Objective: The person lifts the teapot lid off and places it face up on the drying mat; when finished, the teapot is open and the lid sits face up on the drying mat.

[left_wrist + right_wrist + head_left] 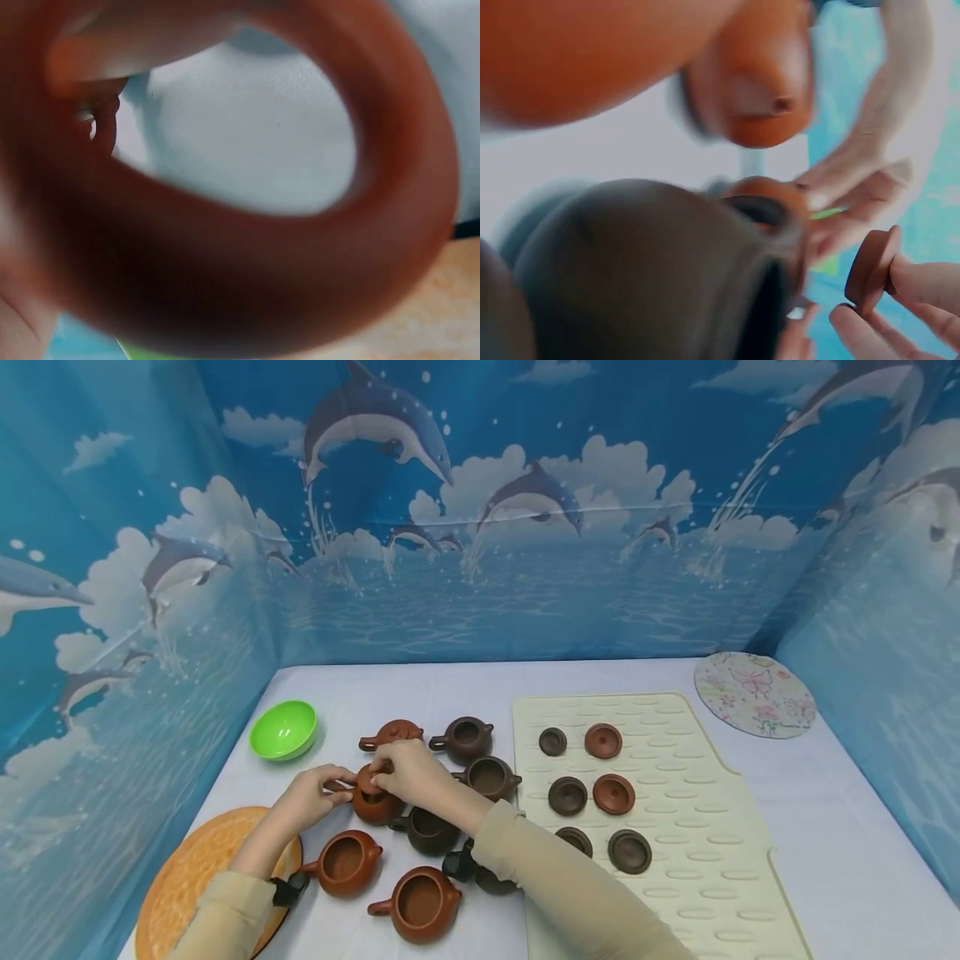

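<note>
A reddish-brown teapot [377, 807] stands left of the table's middle, its top partly hidden by my right hand [414, 770]. Between that hand's thumb and fingers a small reddish-brown lid [871, 270] is pinched, tilted on edge in the right wrist view and held over the teapot's opening. My left hand [309, 797] grips the teapot's handle from the left side. Nearer me are two lidless reddish-brown teapots, one [345, 865] by the left wrist. A large blurred handle loop [405, 150] fills the left wrist view.
Behind sits a lidded reddish-brown teapot [397, 732]. Several dark teapots [467, 739] stand to the right, around my forearm. A cream mat [697, 827] carries several lids [613, 794]. A green bowl [283, 731], an orange round board [187, 877] and a floral disc [753, 695] lie around.
</note>
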`<action>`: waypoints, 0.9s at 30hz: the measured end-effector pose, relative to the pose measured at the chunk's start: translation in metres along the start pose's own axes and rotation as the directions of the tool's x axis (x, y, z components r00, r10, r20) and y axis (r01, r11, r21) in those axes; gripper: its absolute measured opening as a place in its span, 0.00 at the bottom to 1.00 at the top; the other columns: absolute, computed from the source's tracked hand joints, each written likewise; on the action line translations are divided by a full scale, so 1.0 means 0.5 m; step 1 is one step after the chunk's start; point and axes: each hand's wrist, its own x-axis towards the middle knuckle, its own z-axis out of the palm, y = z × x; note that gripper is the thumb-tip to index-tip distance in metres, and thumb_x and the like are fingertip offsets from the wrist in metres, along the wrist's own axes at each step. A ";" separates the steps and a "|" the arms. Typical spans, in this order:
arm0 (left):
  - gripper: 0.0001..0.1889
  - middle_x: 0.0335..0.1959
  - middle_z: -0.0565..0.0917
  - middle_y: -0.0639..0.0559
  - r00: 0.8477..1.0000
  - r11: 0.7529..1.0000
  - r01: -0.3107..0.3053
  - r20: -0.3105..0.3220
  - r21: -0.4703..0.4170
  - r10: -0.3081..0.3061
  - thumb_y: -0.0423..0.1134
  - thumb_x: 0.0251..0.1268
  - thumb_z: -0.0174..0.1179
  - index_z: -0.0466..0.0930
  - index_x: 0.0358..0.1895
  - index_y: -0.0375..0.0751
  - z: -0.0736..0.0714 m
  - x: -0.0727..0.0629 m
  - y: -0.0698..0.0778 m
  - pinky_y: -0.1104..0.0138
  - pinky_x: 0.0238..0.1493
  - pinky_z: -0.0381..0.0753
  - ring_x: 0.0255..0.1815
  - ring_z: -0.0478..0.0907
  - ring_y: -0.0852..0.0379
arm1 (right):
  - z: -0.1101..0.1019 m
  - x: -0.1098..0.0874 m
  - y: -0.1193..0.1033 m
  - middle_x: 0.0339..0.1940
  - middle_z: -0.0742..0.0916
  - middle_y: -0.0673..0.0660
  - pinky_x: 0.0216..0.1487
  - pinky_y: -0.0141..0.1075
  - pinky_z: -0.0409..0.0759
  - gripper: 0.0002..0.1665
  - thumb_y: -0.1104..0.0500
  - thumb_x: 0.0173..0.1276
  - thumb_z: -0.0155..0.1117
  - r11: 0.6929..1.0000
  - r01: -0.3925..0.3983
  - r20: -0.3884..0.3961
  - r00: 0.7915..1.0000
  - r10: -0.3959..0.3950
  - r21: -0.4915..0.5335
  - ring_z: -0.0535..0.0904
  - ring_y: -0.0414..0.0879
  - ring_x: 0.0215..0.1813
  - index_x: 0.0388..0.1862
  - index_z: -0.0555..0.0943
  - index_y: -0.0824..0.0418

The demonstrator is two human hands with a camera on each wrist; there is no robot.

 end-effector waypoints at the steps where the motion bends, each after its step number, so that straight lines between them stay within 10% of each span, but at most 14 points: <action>1: 0.12 0.48 0.85 0.40 1.000 1.000 -0.004 -0.001 0.003 0.004 0.24 0.60 0.64 0.85 0.47 0.36 0.001 0.000 -0.001 0.55 0.45 0.85 0.46 0.84 0.43 | -0.010 -0.006 0.001 0.40 0.89 0.48 0.37 0.25 0.77 0.05 0.56 0.66 0.70 0.999 -0.026 0.005 1.000 0.026 0.047 0.82 0.37 0.39 0.40 0.87 0.52; 7: 0.14 0.49 0.85 0.42 1.000 1.000 -0.013 -0.020 0.024 0.013 0.26 0.60 0.65 0.86 0.49 0.40 0.000 -0.001 0.000 0.54 0.46 0.84 0.46 0.84 0.44 | -0.096 -0.058 0.050 0.43 0.88 0.52 0.41 0.32 0.81 0.07 0.55 0.66 0.69 0.921 -0.139 0.019 0.990 0.142 0.363 0.84 0.40 0.42 0.41 0.87 0.53; 14: 0.14 0.47 0.86 0.42 0.999 1.000 -0.009 -0.031 0.023 0.010 0.26 0.61 0.65 0.86 0.50 0.39 0.005 -0.006 0.000 0.52 0.48 0.83 0.47 0.83 0.44 | -0.228 -0.173 0.168 0.51 0.85 0.60 0.55 0.40 0.83 0.17 0.61 0.70 0.63 0.663 -0.216 0.042 0.963 0.268 0.717 0.86 0.45 0.49 0.54 0.79 0.69; 22: 0.15 0.48 0.85 0.44 0.999 1.000 0.000 -0.040 0.030 0.001 0.27 0.61 0.64 0.86 0.51 0.41 0.008 -0.004 -0.003 0.52 0.48 0.84 0.49 0.83 0.43 | -0.322 -0.326 0.331 0.48 0.86 0.48 0.58 0.35 0.80 0.10 0.59 0.77 0.54 0.442 -0.160 0.001 0.941 0.339 0.882 0.86 0.41 0.51 0.52 0.79 0.56; 27: 0.14 0.48 0.86 0.44 0.999 0.999 -0.010 -0.044 0.032 0.012 0.26 0.61 0.64 0.86 0.50 0.40 0.008 -0.004 -0.006 0.52 0.48 0.84 0.48 0.83 0.43 | -0.332 -0.393 0.416 0.50 0.85 0.47 0.60 0.35 0.78 0.11 0.59 0.79 0.49 0.378 -0.164 -0.001 0.917 0.400 0.911 0.85 0.41 0.51 0.55 0.76 0.52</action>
